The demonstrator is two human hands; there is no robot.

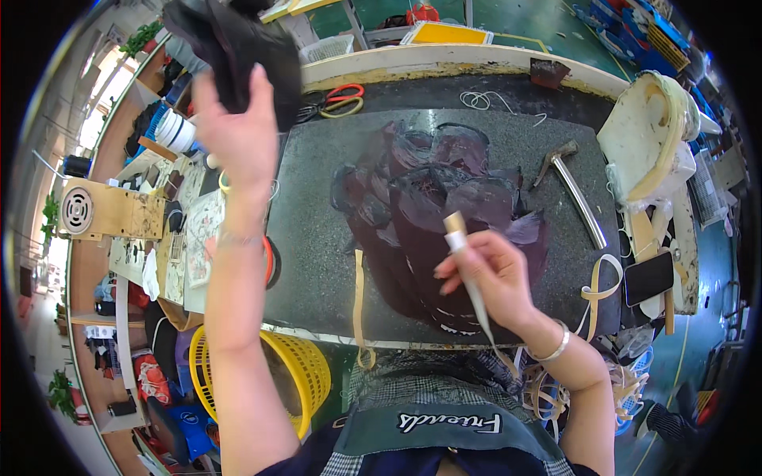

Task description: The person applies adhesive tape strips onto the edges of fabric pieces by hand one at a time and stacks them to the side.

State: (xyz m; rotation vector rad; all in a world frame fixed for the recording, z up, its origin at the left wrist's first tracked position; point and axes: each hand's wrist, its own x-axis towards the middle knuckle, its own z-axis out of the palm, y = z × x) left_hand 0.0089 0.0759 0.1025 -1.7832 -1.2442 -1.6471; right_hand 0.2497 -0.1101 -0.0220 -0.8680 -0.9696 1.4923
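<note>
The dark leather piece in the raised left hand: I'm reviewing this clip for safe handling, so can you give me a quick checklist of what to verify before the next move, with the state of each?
1. Left hand has a firm hold on the dark leather piece: ok, fingers closed on it, lifted well above the bench.
2. Right hand controls the brush-like tool: ok, held over the pile.
3. Pile of dark purple leather pieces lies on the stone slab: ok.
4. Hammer is apart from both hands: ok.
5. Scissors are closed: cannot tell.
6. Tool tip is loaded: cannot tell.
</note>
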